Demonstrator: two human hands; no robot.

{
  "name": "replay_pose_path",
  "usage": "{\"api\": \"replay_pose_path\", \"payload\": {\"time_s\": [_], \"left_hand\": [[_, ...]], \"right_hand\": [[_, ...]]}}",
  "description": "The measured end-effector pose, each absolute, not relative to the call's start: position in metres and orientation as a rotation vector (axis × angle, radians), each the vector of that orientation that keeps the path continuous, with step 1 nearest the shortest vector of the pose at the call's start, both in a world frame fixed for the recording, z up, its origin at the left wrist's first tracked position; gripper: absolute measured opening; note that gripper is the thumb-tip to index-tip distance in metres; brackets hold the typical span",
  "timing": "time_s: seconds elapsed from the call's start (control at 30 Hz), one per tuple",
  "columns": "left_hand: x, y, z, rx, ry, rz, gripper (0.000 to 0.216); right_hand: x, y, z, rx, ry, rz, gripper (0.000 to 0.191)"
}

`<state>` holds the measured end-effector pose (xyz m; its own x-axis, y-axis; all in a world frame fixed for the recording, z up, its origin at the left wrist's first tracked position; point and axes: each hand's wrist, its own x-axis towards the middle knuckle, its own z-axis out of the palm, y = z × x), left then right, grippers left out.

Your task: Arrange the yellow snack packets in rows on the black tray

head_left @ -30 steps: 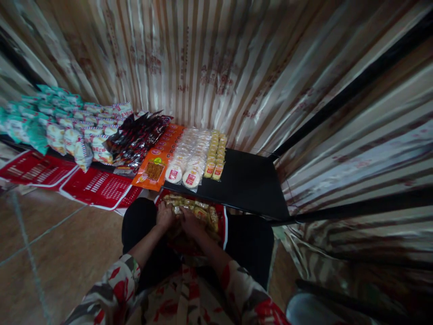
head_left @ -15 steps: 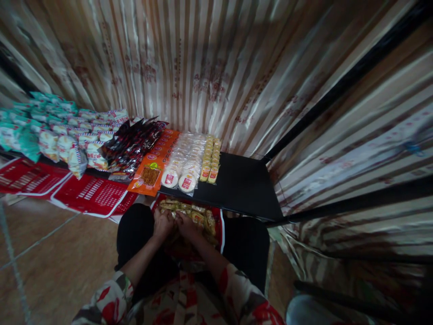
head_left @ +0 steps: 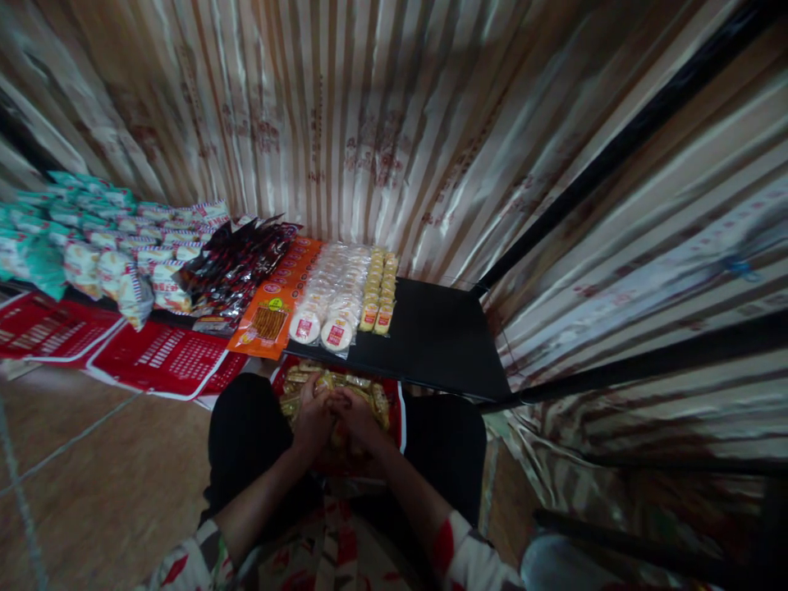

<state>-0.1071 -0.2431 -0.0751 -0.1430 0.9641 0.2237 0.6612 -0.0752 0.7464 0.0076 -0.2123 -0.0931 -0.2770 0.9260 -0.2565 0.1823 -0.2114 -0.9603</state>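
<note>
Between my knees is a red basket [head_left: 402, 419] with a white rim, filled with small yellow snack packets [head_left: 377, 396]. Over it, my left hand [head_left: 313, 420] is closed around a yellow snack packet [head_left: 325, 382] whose top shows past the fingers. My right hand [head_left: 357, 417] is closed too and meets the left hand's fingertips. What lies under its curled fingers is hidden. Just beyond the basket, two rows of similar yellow packets [head_left: 375, 295] stand on a black shelf [head_left: 449, 328], beside rows of round white crackers in clear wrap [head_left: 337, 332].
Further left along the shelf are an orange snack bag [head_left: 264, 324], dark shiny packets [head_left: 237, 275], white bags [head_left: 169, 283] and green bags [head_left: 37, 258]. Red baskets [head_left: 153, 357] sit below them. A striped curtain [head_left: 369, 123] hangs behind, with black poles [head_left: 591, 180] on the right.
My hands have shifted slightly right and drawn together above the basket. The left hand has risen with a yellow snack packet now visible in it. The whole view has moved a little.
</note>
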Motion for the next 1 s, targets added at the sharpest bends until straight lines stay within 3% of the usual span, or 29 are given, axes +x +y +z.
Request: {"api": "replay_pose_path", "payload": {"time_s": [0.23,0.5,0.7,1.0], "left_hand": [[-0.079,-0.23,-0.045,1.76,1.676,1.228,0.046],[-0.051,-0.206,-0.033,1.835,1.65,1.358,0.045],[-0.036,-0.185,-0.028,1.919,1.594,1.262,0.044],[-0.029,-0.15,-0.05,1.858,1.661,1.19,0.043]], "right_hand": [[0.043,-0.203,-0.06,-1.232,-1.274,1.512,0.032],[0.063,-0.171,-0.051,-1.223,-1.219,1.251,0.035],[0.068,-0.138,-0.054,-1.345,-1.219,0.973,0.036],[0.053,-0.111,-0.049,-1.581,-1.4,0.687,0.037]]}}
